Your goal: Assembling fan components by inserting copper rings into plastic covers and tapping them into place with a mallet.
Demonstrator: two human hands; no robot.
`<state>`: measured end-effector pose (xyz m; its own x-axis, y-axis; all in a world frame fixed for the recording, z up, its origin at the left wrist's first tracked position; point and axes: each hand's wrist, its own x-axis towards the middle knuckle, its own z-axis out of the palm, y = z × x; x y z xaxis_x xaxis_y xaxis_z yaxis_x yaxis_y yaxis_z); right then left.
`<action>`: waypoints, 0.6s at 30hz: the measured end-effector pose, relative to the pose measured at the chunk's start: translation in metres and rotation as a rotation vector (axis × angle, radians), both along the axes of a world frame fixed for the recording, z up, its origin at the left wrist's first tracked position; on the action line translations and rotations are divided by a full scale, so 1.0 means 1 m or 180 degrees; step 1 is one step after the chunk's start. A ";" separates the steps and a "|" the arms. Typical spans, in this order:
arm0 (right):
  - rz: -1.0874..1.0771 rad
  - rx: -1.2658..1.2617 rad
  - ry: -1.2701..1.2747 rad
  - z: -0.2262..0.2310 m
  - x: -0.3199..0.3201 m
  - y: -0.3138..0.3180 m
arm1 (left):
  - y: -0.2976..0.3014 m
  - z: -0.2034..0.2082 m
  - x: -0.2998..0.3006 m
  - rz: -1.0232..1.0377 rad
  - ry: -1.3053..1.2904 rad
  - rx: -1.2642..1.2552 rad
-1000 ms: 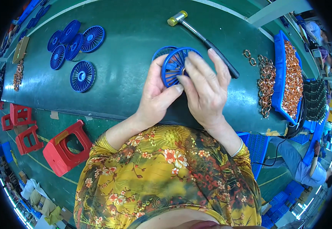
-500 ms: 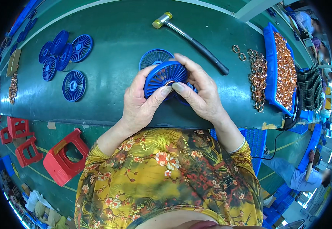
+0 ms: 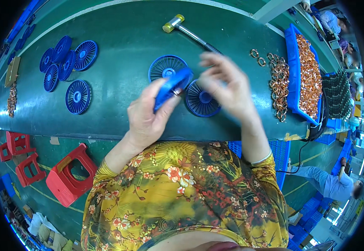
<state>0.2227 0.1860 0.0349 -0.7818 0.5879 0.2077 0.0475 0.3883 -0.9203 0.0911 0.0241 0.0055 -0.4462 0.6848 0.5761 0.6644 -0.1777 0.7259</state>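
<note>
My left hand [image 3: 143, 117] grips a blue spoked plastic wheel [image 3: 170, 87] by its rim, tilted nearly edge-on above the table. A coppery ring [image 3: 177, 90] shows at its hub beside my thumb. My right hand [image 3: 230, 85] is off the wheel, blurred by motion, its fingers bent and apart with nothing seen in them. Just beyond it lies a mallet [image 3: 191, 35] with yellow faces; the hand hides part of its dark handle. Two more blue wheels lie flat close by: one wheel [image 3: 156, 67] behind the held one, another wheel [image 3: 198, 106] below my right hand.
Several blue wheels [image 3: 77, 97] lie at the left of the green table [image 3: 119, 83]. On the right, loose copper rings [image 3: 279, 81] are heaped beside a blue bin [image 3: 293, 79] full of rings. Red stools [image 3: 71, 175] stand on the floor at the left.
Both hands held the wheel before. My right hand has let go and moved up and right, and the wheel has tipped more edge-on in my left hand.
</note>
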 end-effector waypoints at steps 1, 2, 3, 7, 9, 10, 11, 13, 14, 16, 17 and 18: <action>-0.0540 0.0294 -0.0310 -0.005 0.004 0.020 | -0.003 0.000 -0.001 0.0242 -0.0132 0.0062; -0.1186 0.1045 -0.0834 -0.002 0.009 0.038 | -0.003 -0.003 -0.006 0.0459 -0.0019 0.0252; -0.1820 0.2318 -0.1239 -0.012 0.016 0.062 | 0.000 -0.006 -0.013 0.0671 0.0112 0.0434; -0.1983 0.3011 -0.2314 -0.044 0.048 0.122 | -0.001 -0.006 -0.021 0.1032 0.0384 -0.0286; -0.1713 0.2884 -0.1812 -0.035 0.043 0.108 | -0.004 -0.008 -0.024 0.0847 0.0747 -0.0986; -0.1559 0.2312 -0.1728 -0.029 0.036 0.098 | -0.007 -0.004 -0.025 0.0815 0.1101 -0.1424; -0.1447 0.1754 -0.1680 -0.021 0.031 0.087 | -0.009 -0.004 -0.027 0.0773 0.1016 -0.1462; -0.1398 0.1716 -0.1652 -0.025 0.027 0.088 | -0.018 -0.007 -0.034 0.0838 0.0962 -0.1473; -0.1566 0.1895 -0.1625 -0.030 0.030 0.097 | -0.026 -0.008 -0.041 0.1030 0.0952 -0.1328; -0.1886 0.2353 -0.1769 -0.038 0.036 0.112 | -0.041 -0.006 -0.060 0.1711 0.1055 -0.1334; -0.1959 0.2616 -0.1707 -0.044 0.037 0.118 | -0.053 -0.010 -0.073 0.1977 0.1079 -0.1249; -0.2032 0.2894 -0.1651 -0.047 0.038 0.123 | -0.066 -0.013 -0.085 0.2236 0.1105 -0.1454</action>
